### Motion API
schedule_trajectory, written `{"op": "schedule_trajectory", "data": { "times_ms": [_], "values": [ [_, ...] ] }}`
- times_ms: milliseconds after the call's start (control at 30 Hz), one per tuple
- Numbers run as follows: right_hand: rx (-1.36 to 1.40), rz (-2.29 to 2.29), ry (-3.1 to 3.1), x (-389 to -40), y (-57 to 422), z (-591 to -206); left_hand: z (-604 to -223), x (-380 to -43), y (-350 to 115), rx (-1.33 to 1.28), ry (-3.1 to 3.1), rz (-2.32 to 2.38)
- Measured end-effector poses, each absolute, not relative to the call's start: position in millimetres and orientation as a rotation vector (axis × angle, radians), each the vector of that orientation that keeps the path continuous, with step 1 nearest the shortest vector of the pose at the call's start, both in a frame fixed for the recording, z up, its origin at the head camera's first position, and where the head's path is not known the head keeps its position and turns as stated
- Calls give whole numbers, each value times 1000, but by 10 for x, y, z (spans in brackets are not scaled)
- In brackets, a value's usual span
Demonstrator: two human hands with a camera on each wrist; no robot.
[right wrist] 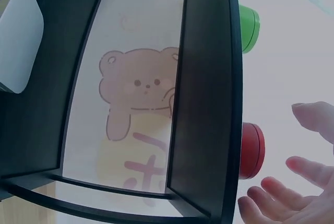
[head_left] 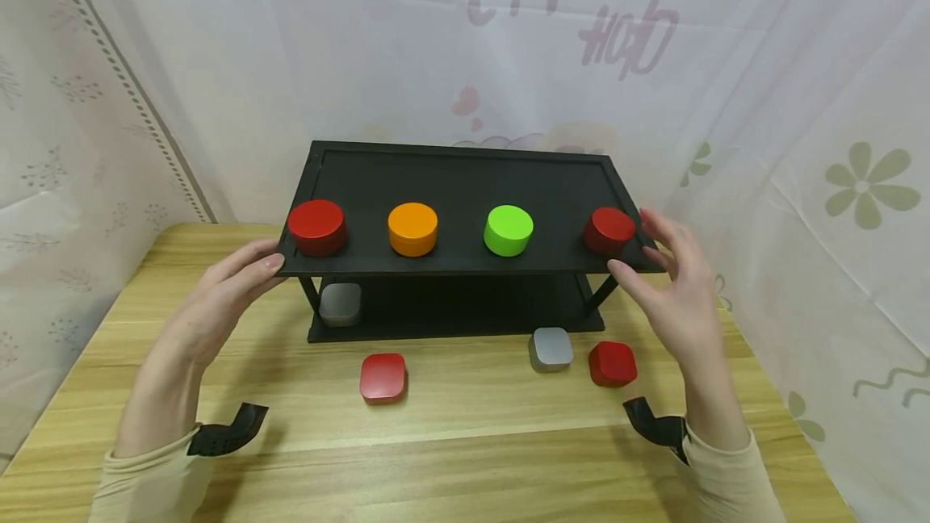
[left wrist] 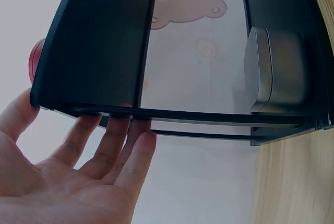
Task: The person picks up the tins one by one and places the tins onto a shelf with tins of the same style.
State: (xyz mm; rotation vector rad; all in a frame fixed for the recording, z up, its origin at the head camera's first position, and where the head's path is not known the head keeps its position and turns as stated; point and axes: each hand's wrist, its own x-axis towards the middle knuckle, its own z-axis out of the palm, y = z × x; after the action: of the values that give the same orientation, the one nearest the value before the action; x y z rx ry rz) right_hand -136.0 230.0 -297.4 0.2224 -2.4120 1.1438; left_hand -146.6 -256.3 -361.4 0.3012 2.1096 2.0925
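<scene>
A black two-tier rack (head_left: 465, 184) stands on the wooden table. At the left end of its upper shelf, my left hand (head_left: 225, 289) grips the edge, with the thumb on top and the fingers (left wrist: 112, 145) at the side rail. My right hand (head_left: 679, 285) is spread around the right front corner, beside a dark red round tin (head_left: 609, 232); in the right wrist view its fingers are apart and hold nothing. Along the upper shelf's front sit another red round tin (head_left: 316, 228), an orange round tin (head_left: 412, 229) and a green round tin (head_left: 508, 230).
On the lower shelf's left end is a silver square tin (head_left: 340, 304). In front of the rack are a red square tin (head_left: 383, 378), another silver square tin (head_left: 551, 349) and a second red square tin (head_left: 613, 364). A printed cloth (head_left: 363, 47) hangs behind.
</scene>
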Motion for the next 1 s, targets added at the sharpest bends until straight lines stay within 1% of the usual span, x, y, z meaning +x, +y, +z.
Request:
{"op": "schedule_trajectory", "data": {
  "times_ms": [200,533,1000],
  "values": [
    [258,1133,-2378,-1213,2169,-2873,-3615,-1464,-2555,299,2102,2112],
    [374,1108,-2295,-1127,2109,-2929,-3622,-1469,-2552,290,2108,2113],
    [504,1190,-2311,-1009,1954,-3024,-3617,-1463,-2523,264,2135,2127]
  ]
}}
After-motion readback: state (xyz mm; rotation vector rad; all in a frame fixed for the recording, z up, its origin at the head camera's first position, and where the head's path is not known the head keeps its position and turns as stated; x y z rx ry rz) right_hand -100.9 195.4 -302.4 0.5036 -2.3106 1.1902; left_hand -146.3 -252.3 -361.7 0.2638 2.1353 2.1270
